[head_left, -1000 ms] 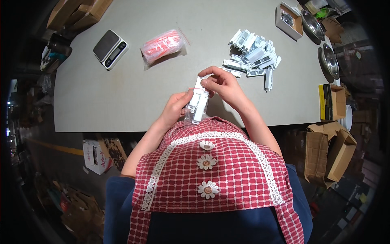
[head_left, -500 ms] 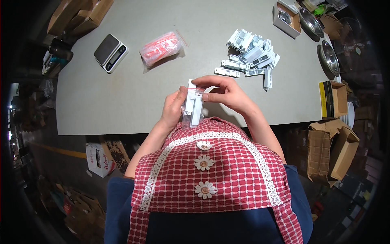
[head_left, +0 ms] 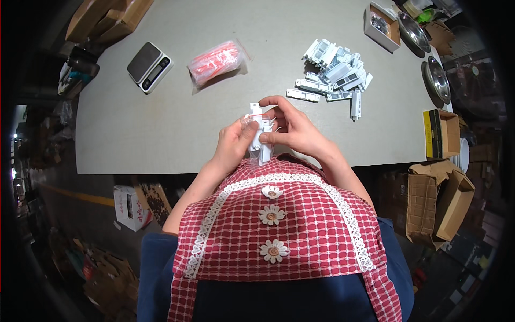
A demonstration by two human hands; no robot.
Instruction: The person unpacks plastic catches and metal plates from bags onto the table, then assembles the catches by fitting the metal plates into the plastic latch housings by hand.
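**Both hands closed on a white plastic part at the tabletop's near edge**

Upper left of the frame: a small digital scale [head_left: 149, 66] lies on the grey tabletop [head_left: 161, 134], with cardboard boxes [head_left: 107, 19] at the far corner beyond it. Just right of the scale sits a clear bag of red pieces [head_left: 217, 61].

Centre of the frame: the left hand [head_left: 234, 145] and right hand [head_left: 292, 129] meet over the near edge of the tabletop. Between them stands a white plastic part [head_left: 259, 134], roughly upright, with a small clear bag [head_left: 252, 124] against it. The left grip is closed, thumb and fingers pinching the part and bag from the left. The right grip is likewise closed, fingertips curled onto the part's upper end. Whether the part sits inside the bag cannot be told.

Upper right of centre: a loose pile of white plastic parts [head_left: 335, 72] lies well apart from the hands. Further right stand a small open box [head_left: 382, 21] and two metal bowls [head_left: 437, 80]. At the right edge sit open cardboard cartons [head_left: 440, 198], below tabletop level.
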